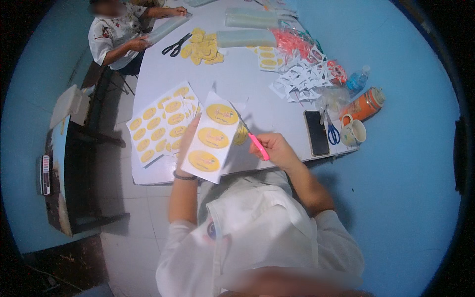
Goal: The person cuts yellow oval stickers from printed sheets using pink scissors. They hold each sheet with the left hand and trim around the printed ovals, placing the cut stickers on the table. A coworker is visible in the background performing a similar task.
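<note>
My left hand (188,143) holds up a white strip of printed labels (207,146), which bears three yellow ovals with writing and covers much of that hand. In my right hand (276,148) are pink-handled scissors (258,146), their blades lying along the strip's upper right edge. How far apart the blades are, I cannot tell. Cut yellow ovals (241,134) lie on the table between the strip and the scissors. Uncut label sheets (150,130) are fanned out on the table left of my left hand.
Across the table a person (118,37) handles a clear plastic bundle (169,28). Black scissors (177,45) lie near a heap of yellow ovals (203,48). White paper offcuts (302,80), an orange flask (363,104), a mug (353,132), blue-handled scissors (333,133) and a phone (316,133) are at right.
</note>
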